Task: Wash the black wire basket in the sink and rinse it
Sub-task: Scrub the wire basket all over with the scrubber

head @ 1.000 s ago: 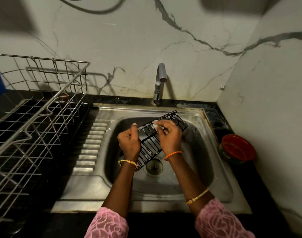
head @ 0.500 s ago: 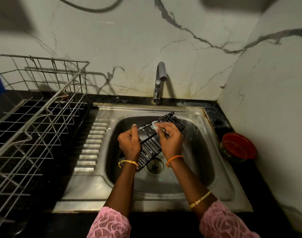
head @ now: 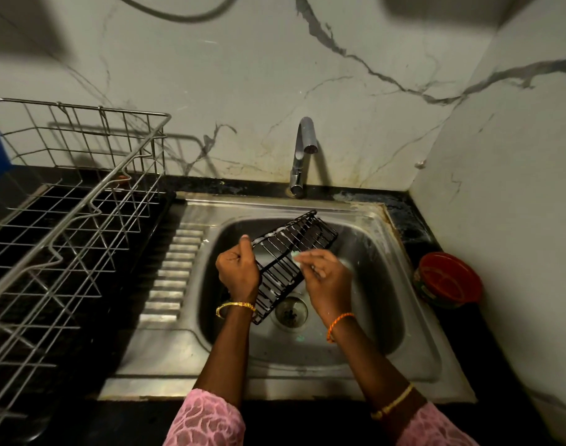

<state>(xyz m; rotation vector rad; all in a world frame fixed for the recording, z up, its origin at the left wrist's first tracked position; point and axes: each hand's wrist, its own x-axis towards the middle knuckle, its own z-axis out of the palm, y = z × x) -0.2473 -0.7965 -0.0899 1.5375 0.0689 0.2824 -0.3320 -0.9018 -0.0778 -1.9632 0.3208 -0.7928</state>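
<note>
The black wire basket is held tilted over the steel sink, with white soap foam along its upper wires. My left hand grips its left edge, thumb up. My right hand pinches a small pale scrub pad and holds it against the basket's right side. The drain shows below the basket. The tap stands behind, and no water runs from it.
A large silver dish rack fills the counter on the left. A red round container sits on the dark counter right of the sink. Marble walls close off the back and right side.
My right hand has slid down and to the right along the basket with the pad. The basket has tilted slightly, and my left hand keeps its grip.
</note>
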